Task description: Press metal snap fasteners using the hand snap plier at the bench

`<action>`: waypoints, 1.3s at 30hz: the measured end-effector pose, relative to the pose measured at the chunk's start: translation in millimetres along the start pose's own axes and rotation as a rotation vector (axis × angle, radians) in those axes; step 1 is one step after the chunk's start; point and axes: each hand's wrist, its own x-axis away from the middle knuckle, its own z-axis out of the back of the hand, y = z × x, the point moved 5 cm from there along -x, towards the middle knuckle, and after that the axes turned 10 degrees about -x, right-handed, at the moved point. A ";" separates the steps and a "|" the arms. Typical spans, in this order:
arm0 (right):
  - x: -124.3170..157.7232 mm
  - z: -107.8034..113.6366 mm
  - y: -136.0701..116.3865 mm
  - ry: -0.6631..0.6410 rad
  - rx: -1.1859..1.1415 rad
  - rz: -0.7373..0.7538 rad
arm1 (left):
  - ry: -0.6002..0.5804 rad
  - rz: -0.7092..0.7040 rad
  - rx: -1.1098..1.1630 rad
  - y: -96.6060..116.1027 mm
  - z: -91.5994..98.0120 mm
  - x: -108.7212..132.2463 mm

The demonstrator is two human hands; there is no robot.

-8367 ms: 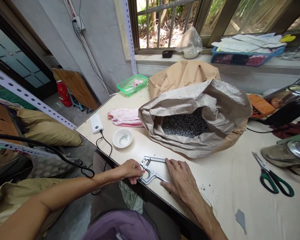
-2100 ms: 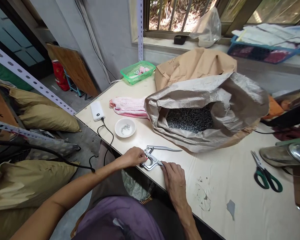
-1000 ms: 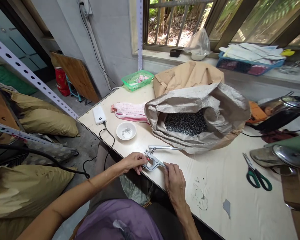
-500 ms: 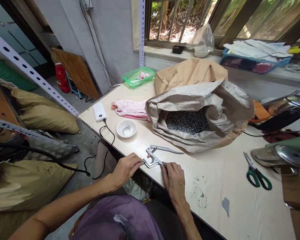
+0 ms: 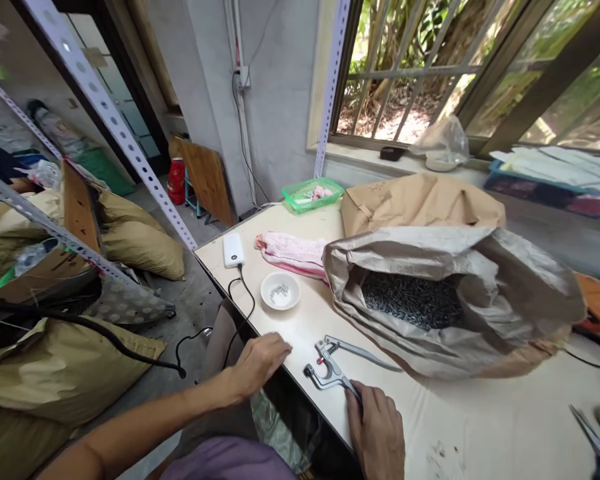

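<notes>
A metal hand press tool [image 5: 330, 363] lies near the table's front edge with its upper handle raised toward the sack. My right hand [image 5: 377, 430] rests on its lower handle, fingers curled over the end. My left hand [image 5: 257, 363] lies at the table edge a little left of the tool's jaws, apart from them. Its fingers are bent and pressed together, and what they hold is hidden. A small white dish [image 5: 280, 291] with a few metal bits sits beyond the left hand.
A big open sack [image 5: 455, 300] of small dark metal pieces fills the table's middle, a brown paper bag [image 5: 420, 200] behind it. A pink cloth [image 5: 293, 250], a white power bank [image 5: 233, 250] with cable and a green basket [image 5: 313, 195] lie farther back. Scissors [image 5: 595, 443] show at the right edge.
My left hand has drawn back from the tool's jaws and now sits apart at the table edge. The camera has tilted up and left; my right hand stays on the handle.
</notes>
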 end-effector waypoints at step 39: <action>-2.0 -1.5 -15.1 -0.063 0.118 -0.007 | -0.177 0.047 0.280 -13.5 23.8 -72.4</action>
